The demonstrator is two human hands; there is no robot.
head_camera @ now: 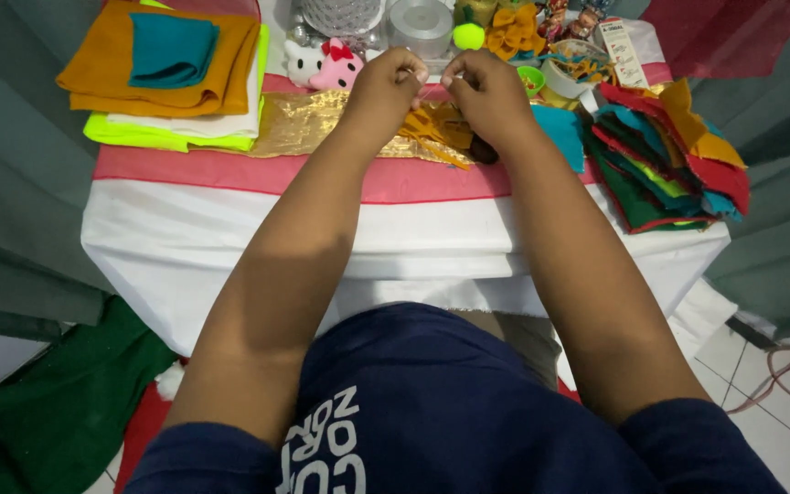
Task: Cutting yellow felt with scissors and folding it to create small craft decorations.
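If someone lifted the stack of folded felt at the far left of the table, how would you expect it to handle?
The folded felt stack would probably sag at its edges, since its layers already lie soft and uneven. It looks light for its bulk. The loose teal piece on top might slide off if the stack tilted. Both hands work elsewhere, well clear of it.

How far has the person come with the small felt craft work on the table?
Already made, it seems: an orange felt bow at the table's far edge. In hand: the left hand and right hand pinch something small together above orange felt scraps; what it is I cannot tell. Left: the folded felt stack and cut felt pile lie untouched.
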